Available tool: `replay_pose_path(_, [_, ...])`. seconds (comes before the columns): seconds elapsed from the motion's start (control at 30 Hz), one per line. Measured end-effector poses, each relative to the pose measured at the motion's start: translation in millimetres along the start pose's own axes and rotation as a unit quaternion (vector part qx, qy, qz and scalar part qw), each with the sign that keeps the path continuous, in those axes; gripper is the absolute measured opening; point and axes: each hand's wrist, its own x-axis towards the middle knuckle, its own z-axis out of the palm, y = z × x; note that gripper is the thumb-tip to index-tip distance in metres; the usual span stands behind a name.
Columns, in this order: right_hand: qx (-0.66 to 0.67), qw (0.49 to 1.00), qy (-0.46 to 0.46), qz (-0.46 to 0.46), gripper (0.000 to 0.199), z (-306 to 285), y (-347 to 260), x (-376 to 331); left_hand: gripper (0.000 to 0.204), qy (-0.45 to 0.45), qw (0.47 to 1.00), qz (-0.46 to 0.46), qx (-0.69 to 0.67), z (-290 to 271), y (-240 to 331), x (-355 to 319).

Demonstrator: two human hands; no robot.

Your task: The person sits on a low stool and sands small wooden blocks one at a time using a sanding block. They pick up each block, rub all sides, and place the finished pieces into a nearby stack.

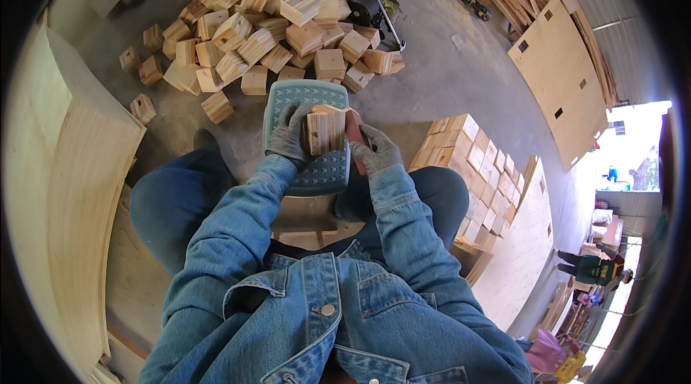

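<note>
Over a teal plastic stool (322, 177) with a patterned top, my gloved left hand (288, 136) is wrapped round the left side of a wooden block (326, 133). The block shows layered grain on its near face and seems to rest on the stool top. My right hand (379, 151), also in a grey glove, grips a reddish-brown sanding block (353, 128). Its flat face lies against the block's right side. Part of the sanding block is hidden behind my fingers.
Beyond the stool lies a loose pile of wooden blocks (255, 46), with a black and green power tool (374, 11) at its right. Neatly stacked blocks (479, 175) stand to my right. A large plywood piece (79, 161) curves along the left. One person (594, 269) is far off right.
</note>
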Motion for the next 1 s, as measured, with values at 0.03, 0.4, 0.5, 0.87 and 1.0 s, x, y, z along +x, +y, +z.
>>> replay_pose_path(0.03, [-0.009,1.000,-0.002,-0.004,0.061,-0.1,-0.4,-0.3,0.118,-0.004,1.000,-0.005,0.000,-1.8,0.6,-0.6])
replay_pose_path(0.4, [-0.063,0.998,-0.002,-0.001,0.061,0.2,16.0,2.4,0.102,-0.053,0.961,-0.102,-0.252,-14.4,9.6,-0.5])
replay_pose_path(0.5, [-0.018,0.999,-0.007,0.026,0.062,-0.6,15.9,0.6,0.102,-0.078,0.923,-0.170,-0.337,-24.2,25.9,7.3])
replay_pose_path(0.87, [-0.180,0.978,0.078,-0.077,0.063,4.9,8.7,-2.3,0.122,0.016,0.990,-0.052,-0.127,-6.4,5.1,15.9])
replay_pose_path(1.0, [-0.175,0.968,0.117,-0.138,0.065,10.1,-10.1,-9.6,0.123,0.020,0.992,-0.066,-0.104,-14.3,3.6,14.0])
